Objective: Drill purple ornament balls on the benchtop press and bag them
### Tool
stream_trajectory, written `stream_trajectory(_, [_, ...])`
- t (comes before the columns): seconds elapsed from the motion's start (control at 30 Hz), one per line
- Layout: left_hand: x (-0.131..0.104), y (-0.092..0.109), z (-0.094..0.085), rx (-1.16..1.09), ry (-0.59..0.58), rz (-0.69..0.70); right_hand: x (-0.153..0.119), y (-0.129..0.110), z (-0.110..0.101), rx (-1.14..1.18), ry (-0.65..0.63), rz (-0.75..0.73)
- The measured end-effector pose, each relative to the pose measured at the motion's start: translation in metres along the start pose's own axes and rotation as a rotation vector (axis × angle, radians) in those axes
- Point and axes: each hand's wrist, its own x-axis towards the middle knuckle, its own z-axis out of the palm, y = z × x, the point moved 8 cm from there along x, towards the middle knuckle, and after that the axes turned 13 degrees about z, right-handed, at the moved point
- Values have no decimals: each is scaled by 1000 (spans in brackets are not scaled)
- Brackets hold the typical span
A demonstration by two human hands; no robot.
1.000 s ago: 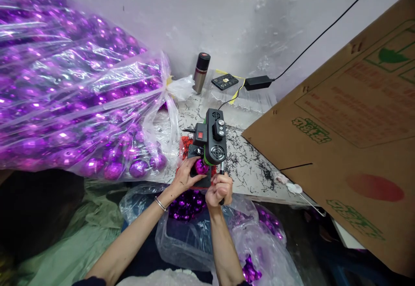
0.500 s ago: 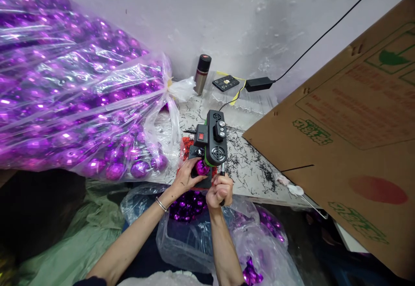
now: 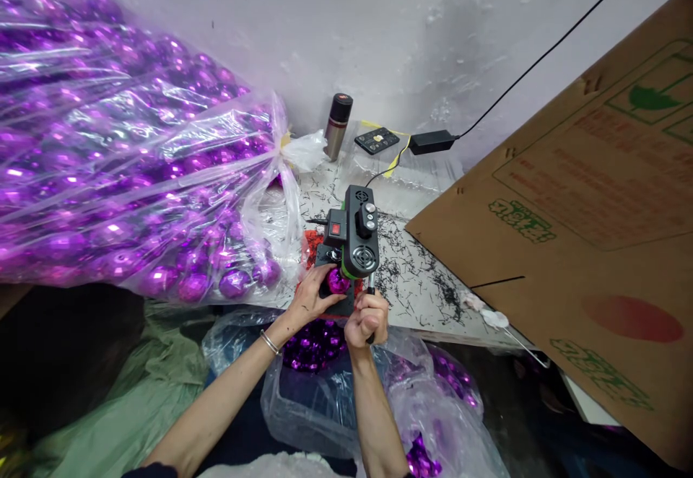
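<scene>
My left hand (image 3: pixel 312 293) has its thumb and fingers around a shiny purple mirrored ball (image 3: pixel 338 281). The ball sits on the base of a small black and green bench machine (image 3: pixel 362 231), under its head. Closed in a fist, my right hand (image 3: pixel 368 318) grips the machine's lever handle (image 3: pixel 371 292), just right of the ball. A red switch (image 3: pixel 336 229) shows on the machine's left side. The machine head hides the top of the ball.
A big clear bag of purple balls (image 3: pixel 135 175) fills the left. Behind the machine are a flask (image 3: pixel 338 125), a phone (image 3: pixel 377 141) and a power adapter (image 3: pixel 432 141). A cardboard box (image 3: pixel 574 232) leans at right. Black bits litter the table (image 3: pixel 401 312). An open plastic bag (image 3: pixel 303 413) holds more purple balls below.
</scene>
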Motion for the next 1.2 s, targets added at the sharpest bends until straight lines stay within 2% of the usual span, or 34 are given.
stream_trajectory(0.33, [0, -1, 0, -11, 5, -2, 4, -5, 1, -12, 0, -49])
stream_trajectory(0.47, [0, -2, 1, -17, 7, 4, 11, -18, 3, -70, -27, -66])
stream_trajectory(0.57, [-2, -5, 2, -14, 15, -7, 27, -33, -2, -75, 13, 15])
stream_trajectory(0.67, [-3, -5, 3, -20, 13, 8, 46, -47, -1, -81, -3, 139])
stream_trajectory(0.77, [-3, -5, 3, -25, 7, 15, 53, -52, -1, -86, 10, 203])
stream_trajectory(0.9, [-3, -4, 4, -21, 4, -14, 35, -44, 0, -96, 43, 119])
stream_trajectory(1.03, [-3, -3, 5, -30, -1, -41, 11, -23, 1, -104, 70, 39])
stream_trajectory(1.2, [-3, -2, 4, -53, -11, -48, 0, -8, 3, -45, -23, -98])
